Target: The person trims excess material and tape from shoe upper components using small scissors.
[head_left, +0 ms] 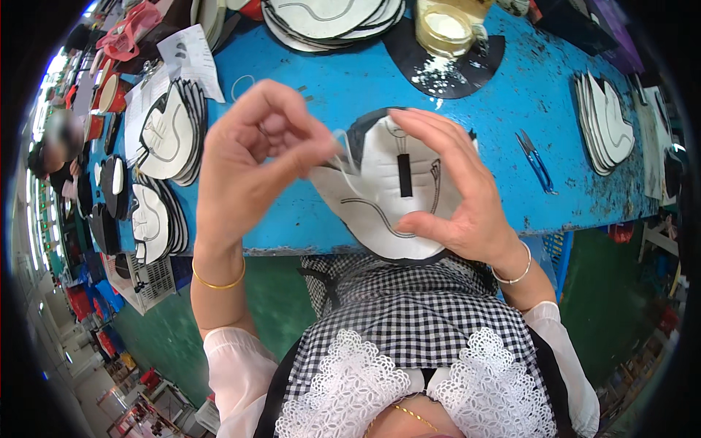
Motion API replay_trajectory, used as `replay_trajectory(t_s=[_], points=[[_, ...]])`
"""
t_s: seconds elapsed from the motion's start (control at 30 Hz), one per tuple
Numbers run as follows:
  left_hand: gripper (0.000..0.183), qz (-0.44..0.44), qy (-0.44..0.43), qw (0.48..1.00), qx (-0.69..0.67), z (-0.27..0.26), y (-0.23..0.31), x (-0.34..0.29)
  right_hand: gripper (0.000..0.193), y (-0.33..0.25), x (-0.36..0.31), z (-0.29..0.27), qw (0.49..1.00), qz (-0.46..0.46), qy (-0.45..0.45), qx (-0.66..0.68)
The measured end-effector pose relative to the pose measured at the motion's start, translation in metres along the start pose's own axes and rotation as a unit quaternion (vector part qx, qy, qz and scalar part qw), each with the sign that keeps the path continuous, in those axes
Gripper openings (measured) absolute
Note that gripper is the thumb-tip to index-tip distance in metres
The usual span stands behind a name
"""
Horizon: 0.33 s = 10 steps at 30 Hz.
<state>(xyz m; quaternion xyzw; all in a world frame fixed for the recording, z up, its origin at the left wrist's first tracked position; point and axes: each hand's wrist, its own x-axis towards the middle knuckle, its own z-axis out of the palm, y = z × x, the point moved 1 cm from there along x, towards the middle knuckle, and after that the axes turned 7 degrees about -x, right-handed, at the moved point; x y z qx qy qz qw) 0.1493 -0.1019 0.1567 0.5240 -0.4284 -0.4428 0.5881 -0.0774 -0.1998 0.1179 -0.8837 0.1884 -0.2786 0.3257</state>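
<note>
My right hand (467,193) is spread over a white shoe-upper-like piece (376,223) with a black edge, gripping it between thumb and fingers just above the table's front edge. Curved stitch lines and a short black strip (404,175) mark its face. To the left, my left hand (252,157) is raised, thumb and fingertips pinched together on a thin white strip (349,171). That strip loops down against the piece and is slightly blurred. Where it is fixed, if anywhere, I cannot tell.
Similar pieces lie in a left stack (171,139), a back stack (321,18) and a right stack (602,128). Blue-handled snips (539,166) rest on the blue table (292,226). A jar of white powder (447,33) stands on a black mat (478,73), with powder spilled.
</note>
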Motion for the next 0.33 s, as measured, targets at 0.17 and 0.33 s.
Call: replay_trajectory(t_s=[0.17, 0.33], points=[[0.033, -0.003, -0.050, 0.999, 0.018, 0.026, 0.003, -0.007, 0.041, 0.000, 0.001, 0.007, 0.976, 0.044, -0.048, 0.206], [0.034, -0.036, -0.077, 0.996, 0.002, 0.027, -0.003, -0.014, 0.034, 0.012, -0.013, 0.007, 0.774, 0.204, -0.069, 0.596]])
